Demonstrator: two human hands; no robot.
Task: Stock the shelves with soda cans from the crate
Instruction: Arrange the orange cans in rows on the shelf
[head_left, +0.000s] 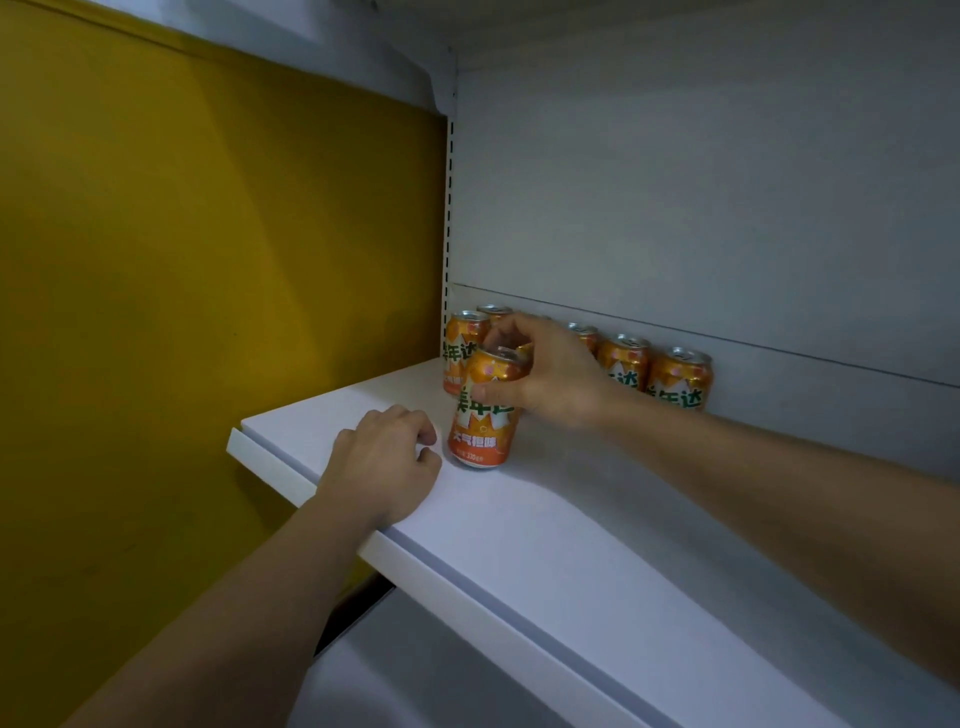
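An orange soda can (483, 431) stands upright on the white shelf (597, 525), near its left end. My right hand (545, 374) grips this can around its upper part, thumb on the front and fingers over the rim. My left hand (382, 457) rests on the shelf just left of the can's base, fingers curled, holding nothing. Several more orange cans stand in a row along the back wall, such as one at the left (462, 353) and one at the right (678, 379). The crate is out of view.
A yellow wall (208, 286) lies to the left of the shelf unit. The grey back panel (701, 208) rises behind the cans, with a slotted upright (448, 208) at its left edge. A lower shelf (441, 686) shows below the front edge.
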